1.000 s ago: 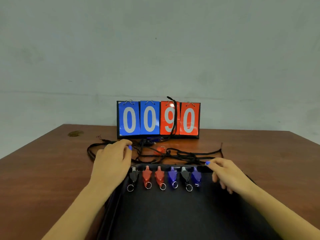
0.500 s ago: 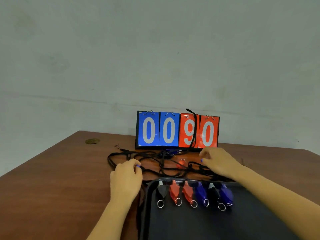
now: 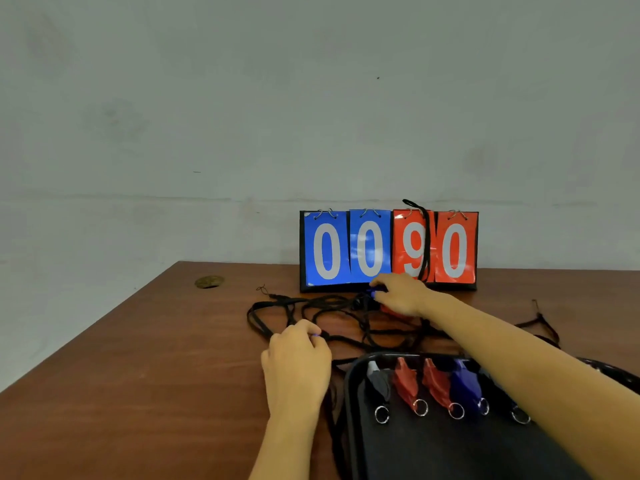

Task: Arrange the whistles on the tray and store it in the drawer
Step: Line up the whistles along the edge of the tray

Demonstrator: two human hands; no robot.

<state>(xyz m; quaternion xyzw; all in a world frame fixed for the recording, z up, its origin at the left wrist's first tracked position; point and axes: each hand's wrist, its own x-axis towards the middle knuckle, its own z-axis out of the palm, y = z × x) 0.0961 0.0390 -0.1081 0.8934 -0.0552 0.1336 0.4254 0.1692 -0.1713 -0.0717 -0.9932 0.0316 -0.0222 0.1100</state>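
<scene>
Brown wooden tabletop (image 3: 145, 368): my right hand (image 3: 398, 295) curls over a blue plastic whistle (image 3: 371, 293) beyond the black tray (image 3: 349, 382), seemingly to fetch it; my left hand (image 3: 297, 355) pinches tangled black lanyard cords (image 3: 277, 303), probably steadying them.

Flip scoreboard (image 3: 388, 250): 2 blue cards, 2 red-orange, white digits 0 0 9 0, black frame. Tangled cords (image 3: 332, 317) black. Flat tray (image 3: 429, 452) black w/ plastic whistles: 1 black-grey (image 3: 377, 384), 2 red (image 3: 406, 382), 1 blue (image 3: 465, 384), silver rings. Wooden tabletop (image 3: 138, 375) reddish-brown. Wall pale grey-green.
</scene>
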